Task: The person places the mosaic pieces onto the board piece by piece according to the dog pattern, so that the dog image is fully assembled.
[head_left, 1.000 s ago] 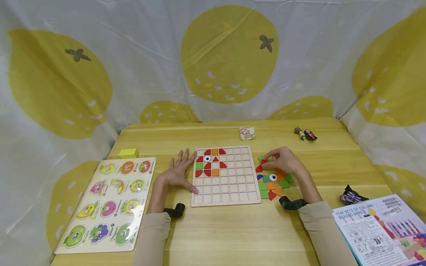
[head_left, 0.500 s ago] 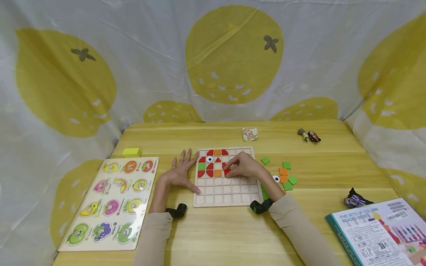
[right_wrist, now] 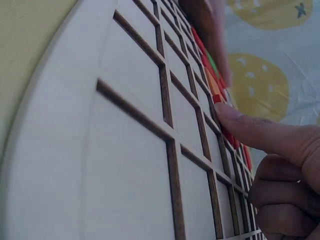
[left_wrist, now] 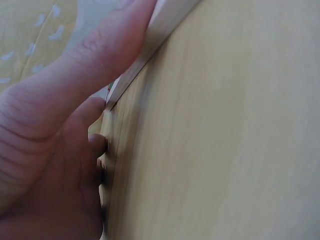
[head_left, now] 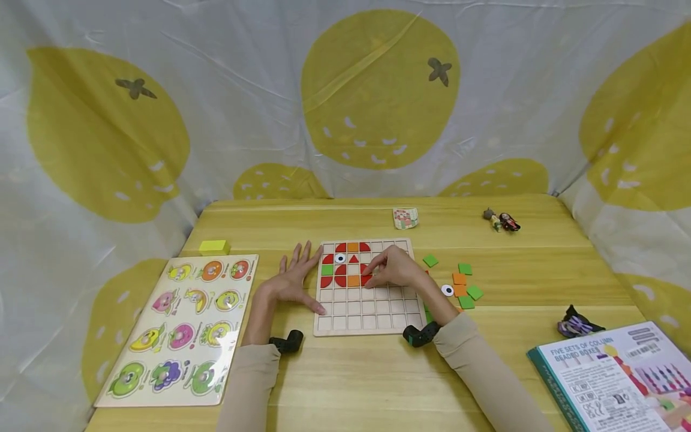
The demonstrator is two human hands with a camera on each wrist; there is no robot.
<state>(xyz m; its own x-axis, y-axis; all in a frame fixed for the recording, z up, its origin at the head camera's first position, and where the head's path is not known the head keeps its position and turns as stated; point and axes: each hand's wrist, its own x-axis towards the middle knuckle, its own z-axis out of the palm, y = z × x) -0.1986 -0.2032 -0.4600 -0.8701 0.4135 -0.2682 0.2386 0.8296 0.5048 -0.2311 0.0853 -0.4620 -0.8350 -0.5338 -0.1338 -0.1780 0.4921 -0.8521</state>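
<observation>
A wooden grid board (head_left: 372,323) lies in the middle of the table, with red, orange and green tiles and an eye tile (head_left: 340,258) set in its upper left cells. My left hand (head_left: 290,282) is spread beside the board's left side, its thumb and index fingertip at the edge; in the left wrist view the thumb (left_wrist: 100,55) lies against the board's side. My right hand (head_left: 398,268) pinches a red tile (head_left: 366,281) over the cell right of the lower orange tile (head_left: 353,281). The right wrist view shows the thumb (right_wrist: 250,127) at this red tile (right_wrist: 216,98).
Loose green and orange tiles (head_left: 459,279) and another eye tile (head_left: 447,290) lie right of the board, partly behind my right forearm. A fruit puzzle (head_left: 178,330) and yellow block (head_left: 214,248) are left. A pattern card (head_left: 405,218), figurines (head_left: 502,221) and a box (head_left: 604,372) lie around.
My right hand has moved left from the loose tiles onto the board, bringing a red tile. Over the last half second it shifts only slightly. The left hand keeps its place at the board's edge.
</observation>
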